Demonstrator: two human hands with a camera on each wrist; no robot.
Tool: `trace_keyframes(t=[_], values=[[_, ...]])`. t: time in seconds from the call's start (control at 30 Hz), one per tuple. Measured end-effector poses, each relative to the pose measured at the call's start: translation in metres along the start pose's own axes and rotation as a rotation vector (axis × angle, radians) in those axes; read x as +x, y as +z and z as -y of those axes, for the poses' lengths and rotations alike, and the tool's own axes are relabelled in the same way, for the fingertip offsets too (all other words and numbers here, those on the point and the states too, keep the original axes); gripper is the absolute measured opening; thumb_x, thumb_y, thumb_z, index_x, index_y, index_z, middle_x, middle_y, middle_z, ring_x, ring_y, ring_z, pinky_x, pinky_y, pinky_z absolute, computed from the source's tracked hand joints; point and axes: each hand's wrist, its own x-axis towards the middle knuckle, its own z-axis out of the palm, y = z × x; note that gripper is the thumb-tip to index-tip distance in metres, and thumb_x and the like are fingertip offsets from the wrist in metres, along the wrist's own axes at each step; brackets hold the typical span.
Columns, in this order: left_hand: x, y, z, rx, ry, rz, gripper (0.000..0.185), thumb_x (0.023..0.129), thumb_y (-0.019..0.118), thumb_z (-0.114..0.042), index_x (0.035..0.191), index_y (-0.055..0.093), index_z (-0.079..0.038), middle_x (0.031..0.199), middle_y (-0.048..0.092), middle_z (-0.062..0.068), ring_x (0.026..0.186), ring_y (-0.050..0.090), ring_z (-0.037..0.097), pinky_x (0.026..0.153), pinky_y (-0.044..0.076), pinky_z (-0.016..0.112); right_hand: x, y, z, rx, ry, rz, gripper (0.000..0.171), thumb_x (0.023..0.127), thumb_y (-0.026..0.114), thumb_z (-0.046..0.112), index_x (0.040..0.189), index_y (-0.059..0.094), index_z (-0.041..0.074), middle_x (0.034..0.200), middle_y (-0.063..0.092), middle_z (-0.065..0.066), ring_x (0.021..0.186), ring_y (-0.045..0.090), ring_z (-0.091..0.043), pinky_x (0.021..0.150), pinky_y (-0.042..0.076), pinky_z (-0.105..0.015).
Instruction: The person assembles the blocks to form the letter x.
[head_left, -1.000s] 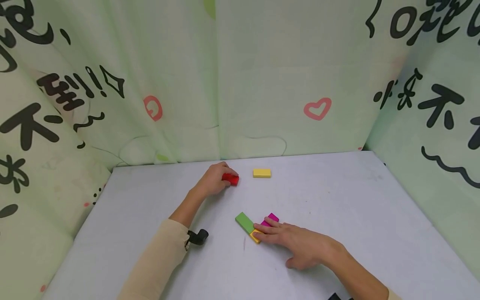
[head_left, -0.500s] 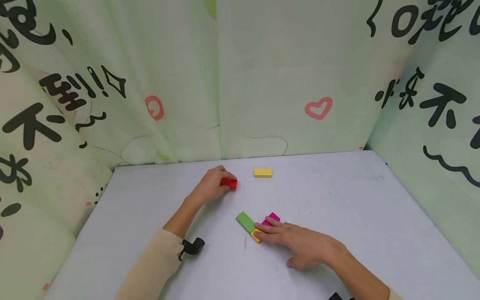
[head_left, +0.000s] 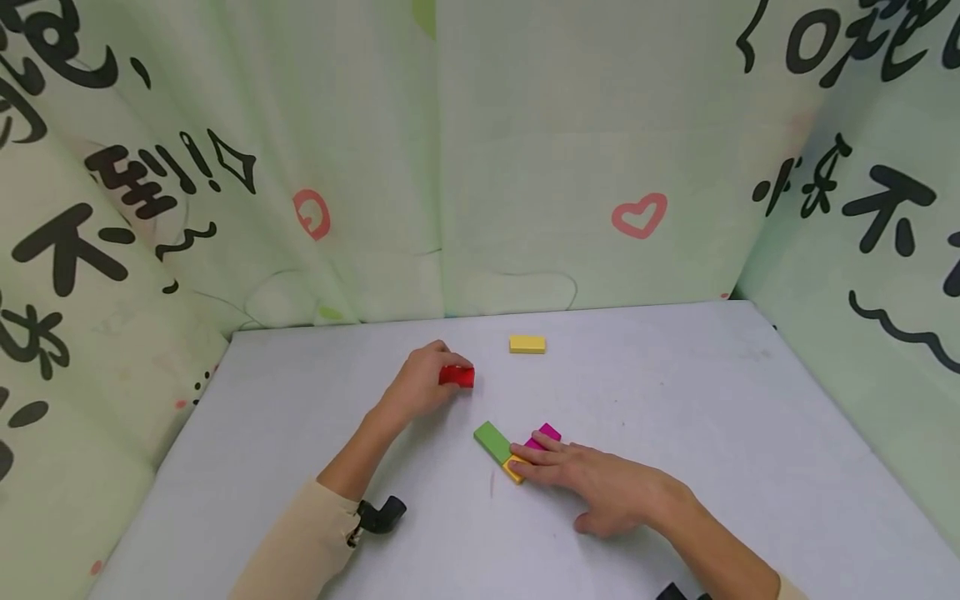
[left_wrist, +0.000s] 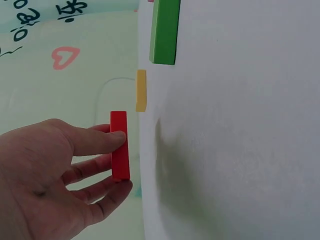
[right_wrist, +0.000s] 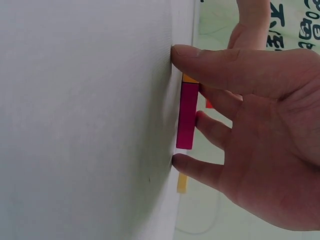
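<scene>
My left hand pinches a red block between thumb and fingers; in the left wrist view the block appears held above the table. My right hand lies with fingers spread and fairly straight over a group of blocks, its fingertips touching them. The group holds a green block, an orange block at its near end, and a magenta block angled away from it. Fingers partly hide the orange and magenta ones in the head view.
A lone yellow block lies toward the back of the white table. Light green curtains with black lettering and hearts stand behind the table and at both sides.
My left hand has drawn the red block a little nearer, down from the back edge. The right hand and the grouped blocks have stayed in place.
</scene>
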Motion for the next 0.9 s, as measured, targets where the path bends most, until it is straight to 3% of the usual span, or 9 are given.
trace_keyframes(t=[0.33,0.9], values=[[-0.019,0.001,-0.012,-0.019,-0.063,-0.029,0.035,0.089,0.079,-0.003,0.121,0.078,-0.015,0.112,0.066,0.008,0.107,0.061,0.026,0.088,0.062,0.040,0.001,0.000,-0.001,0.008,0.005,0.013,0.096,0.081,0.075,-0.002,0.162,0.037,0.032,0.172,0.025,0.016,0.162,0.021,-0.025,0.125,0.031,-0.053],[-0.052,0.007,-0.019,-0.045,-0.081,-0.021,0.035,0.086,0.082,-0.003,0.118,0.079,-0.015,0.107,0.066,0.007,0.100,0.061,0.023,0.081,0.063,0.036,0.001,0.000,0.000,-0.007,-0.001,-0.003,0.097,0.080,0.074,-0.004,0.163,0.037,0.031,0.172,0.025,0.015,0.162,0.020,-0.025,0.125,0.031,-0.053]])
